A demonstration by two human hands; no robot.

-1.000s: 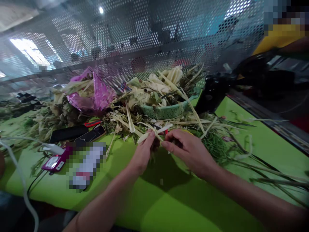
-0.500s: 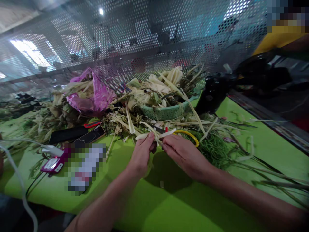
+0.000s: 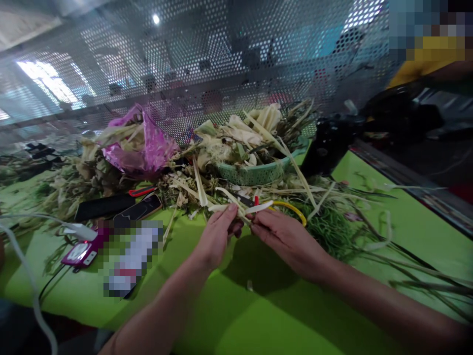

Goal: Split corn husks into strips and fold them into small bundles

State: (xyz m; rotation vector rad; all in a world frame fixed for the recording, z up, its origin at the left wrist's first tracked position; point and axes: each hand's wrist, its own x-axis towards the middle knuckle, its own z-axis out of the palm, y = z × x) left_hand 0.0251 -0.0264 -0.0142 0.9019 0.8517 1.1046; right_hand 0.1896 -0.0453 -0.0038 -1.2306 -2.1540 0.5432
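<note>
My left hand [image 3: 218, 234] pinches a small bundle of pale husk strips [image 3: 242, 213] between thumb and fingers. Opposite it, my right hand [image 3: 288, 241] has its fingers closed on the right side of the same strips, and a white strip end [image 3: 261, 207] sticks out above its knuckles. Both hands are just above the green tabletop [image 3: 221, 315]. Directly behind them lies a tool with a yellow loop handle [image 3: 293, 209] and a small red part [image 3: 256, 200], partly covered. Green shredded fibres [image 3: 328, 229] lie beside my right hand.
A green basket [image 3: 254, 173] heaped with dry husks stands behind, beside a purple plastic bag [image 3: 157, 148]. To the left are a phone [image 3: 136, 209], a red-handled tool [image 3: 142, 191] and a purple power strip [image 3: 83, 252]. A black object [image 3: 327, 148] stands right, near a person's yellow sleeve [image 3: 410, 71].
My right hand has shifted slightly right and down, opening a small gap from my left hand. The white strip end has moved a little right with it.
</note>
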